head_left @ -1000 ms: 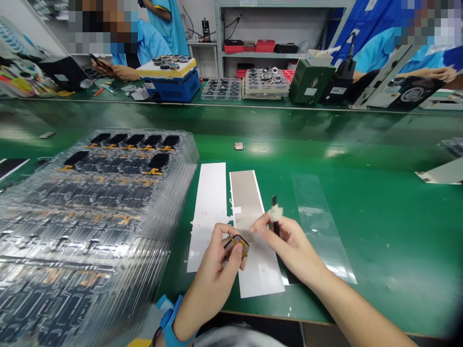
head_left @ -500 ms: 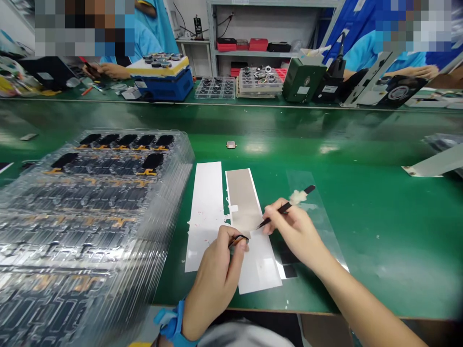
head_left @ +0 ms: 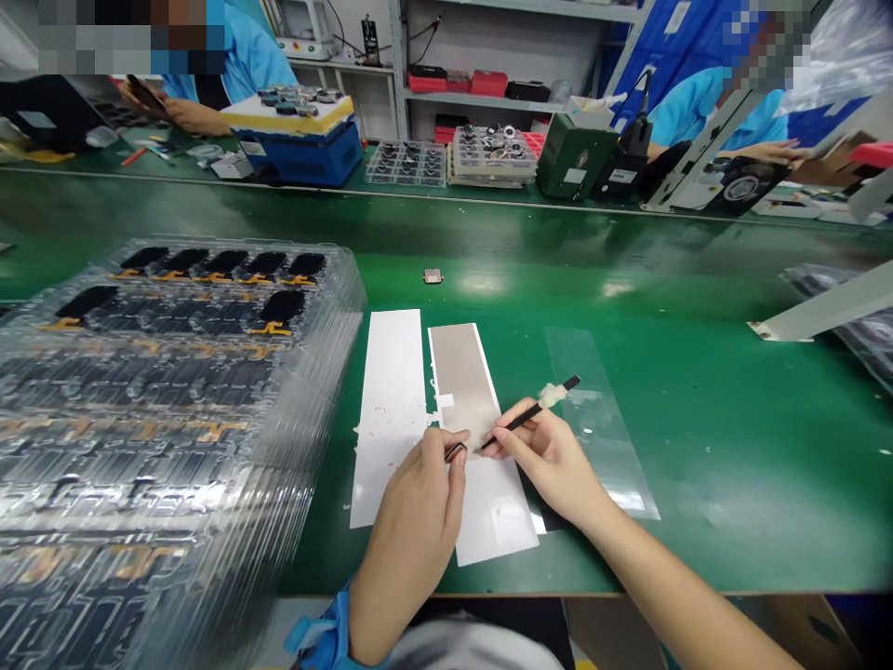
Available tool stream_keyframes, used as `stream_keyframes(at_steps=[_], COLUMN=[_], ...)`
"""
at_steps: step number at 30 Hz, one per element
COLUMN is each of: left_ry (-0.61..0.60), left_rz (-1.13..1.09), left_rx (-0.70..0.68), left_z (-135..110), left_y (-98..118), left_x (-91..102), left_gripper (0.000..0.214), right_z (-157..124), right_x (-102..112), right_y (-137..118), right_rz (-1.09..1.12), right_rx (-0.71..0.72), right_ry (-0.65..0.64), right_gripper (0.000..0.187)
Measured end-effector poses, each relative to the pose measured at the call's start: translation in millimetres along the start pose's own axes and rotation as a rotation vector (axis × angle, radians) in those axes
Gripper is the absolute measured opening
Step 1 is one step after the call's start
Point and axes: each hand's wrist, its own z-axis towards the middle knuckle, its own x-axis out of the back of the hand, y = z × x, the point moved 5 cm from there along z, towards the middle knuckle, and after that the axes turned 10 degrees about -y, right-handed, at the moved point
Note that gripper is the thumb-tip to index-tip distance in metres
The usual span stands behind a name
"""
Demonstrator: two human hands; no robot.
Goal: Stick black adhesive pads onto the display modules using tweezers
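My left hand (head_left: pixel 417 521) pinches a small dark part with a gold flex strip (head_left: pixel 456 452), held over a white backing sheet with a grey adhesive strip (head_left: pixel 464 386). My right hand (head_left: pixel 551 458) grips black tweezers (head_left: pixel 530 413) with white tape wrapped near the far end. The tweezer tip points left and touches the grey strip just beside the part. A second white sheet (head_left: pixel 388 409) lies to the left of it.
Stacked clear trays (head_left: pixel 160 391) of dark parts fill the left. A clear film (head_left: pixel 593 409) lies right of the sheets. A small part (head_left: pixel 433 275) sits on the green belt (head_left: pixel 732 400). Other people work at the far bench, with a blue box (head_left: pixel 299 149) and green machine (head_left: pixel 579 154).
My right hand swung the tweezers from upright to lying low, tip toward the grey strip. My left hand turned the small part edge-on and brought it up to the tip.
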Motion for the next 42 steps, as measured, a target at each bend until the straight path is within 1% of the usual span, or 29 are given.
stream_keyframes(at_steps=[6, 11, 17, 21, 24, 26, 27, 29, 31, 35, 38, 42], left_ry=[-0.005, 0.009, 0.004, 0.005, 0.05, 0.084, 0.082, 0.032, -0.034, -0.058, -0.068, -0.07], left_rz=[0.012, 0.05, 0.056, 0.016, -0.119, -0.315, -0.444, -0.694, -0.85, -0.974, -1.003, -0.987], left_rx=[0.009, -0.003, -0.008, 0.029, 0.067, 0.084, 0.091, 0.105, 0.106, 0.069, 0.047, 0.029], left_z=[1, 1, 0, 0, -1, -3, -4, -6, -8, -12, -12, -9], left_y=[-1, 1, 1, -2, -4, -4, -4, -2, 3, 9, 12, 14], left_x=[0.4, 0.9, 0.5, 1.3, 4.6, 6.4, 5.8, 1.5, -4.1, -10.0, -12.4, -13.2], left_gripper=[0.008, 0.008, 0.008, 0.008, 0.009, 0.01, 0.01, 0.012, 0.014, 0.019, 0.02, 0.018], right_z=[-3, -2, -2, -3, -11, -22, -28, -41, -50, -55, -55, -55], right_x=[2, 2, 1, 3, 9, 11, 9, 1, -11, -30, -33, -33], right_y=[1, -1, 0, -11, -27, -37, -41, -44, -42, -33, -30, -29], right_rz=[-0.019, -0.019, -0.01, 0.03, 0.098, 0.113, 0.106, 0.084, 0.073, 0.09, 0.087, 0.084], right_rx=[0.022, 0.028, 0.036, 0.063, 0.167, 0.262, 0.304, 0.383, 0.438, 0.483, 0.492, 0.467], right_ry=[0.028, 0.006, 0.019, 0.015, 0.109, 0.216, 0.262, 0.327, 0.348, 0.375, 0.415, 0.422], right_gripper=[0.026, 0.023, 0.023, 0.025, 0.022, 0.017, 0.014, 0.008, 0.01, 0.012, 0.012, 0.014])
